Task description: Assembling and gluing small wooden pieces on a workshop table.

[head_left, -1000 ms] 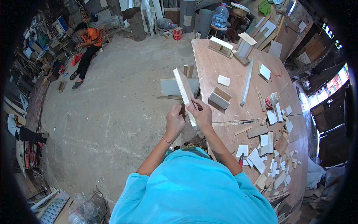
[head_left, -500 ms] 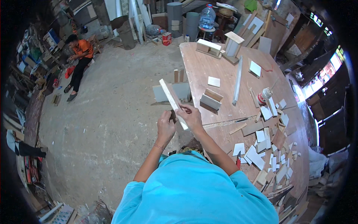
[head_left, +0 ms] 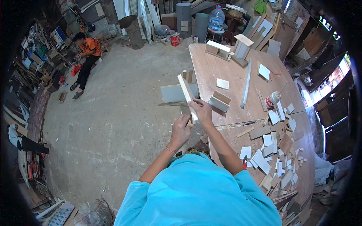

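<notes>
Board, pale and narrow, slants at mid-frame, its long axis rising toward the upper left. The right grip pinches its lower right side; the left grip curls at its lower end, whether pinching I cannot tell. Rightward, the desk carries offcuts.

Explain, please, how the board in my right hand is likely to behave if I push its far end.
The board is probably stiff, as its edges look straight without sag. It may be fairly light, since the right hand seems to hold it with the fingers. It could pivot, because its far end extends beyond them.
</notes>
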Demonstrator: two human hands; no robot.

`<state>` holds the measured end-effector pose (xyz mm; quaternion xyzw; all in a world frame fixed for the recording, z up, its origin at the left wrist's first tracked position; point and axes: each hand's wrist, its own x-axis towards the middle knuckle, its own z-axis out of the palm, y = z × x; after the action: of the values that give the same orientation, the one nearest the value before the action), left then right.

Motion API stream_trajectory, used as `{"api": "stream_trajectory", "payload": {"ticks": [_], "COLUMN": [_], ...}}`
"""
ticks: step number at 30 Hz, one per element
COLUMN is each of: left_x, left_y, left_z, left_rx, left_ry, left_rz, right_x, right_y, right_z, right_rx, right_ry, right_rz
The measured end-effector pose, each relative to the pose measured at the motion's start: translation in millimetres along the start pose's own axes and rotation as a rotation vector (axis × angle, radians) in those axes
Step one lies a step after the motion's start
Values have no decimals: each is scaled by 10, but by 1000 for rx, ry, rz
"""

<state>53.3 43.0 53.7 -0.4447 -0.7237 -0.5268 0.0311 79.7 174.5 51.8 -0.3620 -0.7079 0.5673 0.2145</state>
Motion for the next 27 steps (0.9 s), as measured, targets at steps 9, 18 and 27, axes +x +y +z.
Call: {"api": "stream_trajectory", "payload": {"ticks": [9, 18, 27], "left_x": [2, 61, 25], "left_y": [-270, -246, 139], "left_z": [-84, -187, -20], "left_rx": [67, 83, -129], "left_ry": [-32, -110, -136], "left_rz": [-125, -300, 0], "right_x": [-311, -450, 302], "right_y": [-98, 19, -4], "right_z": [75, 167, -41], "right_rx": [-42, 16, 134], "right_ry": [-62, -8, 38], "right_rz": [-61, -261, -65]}}
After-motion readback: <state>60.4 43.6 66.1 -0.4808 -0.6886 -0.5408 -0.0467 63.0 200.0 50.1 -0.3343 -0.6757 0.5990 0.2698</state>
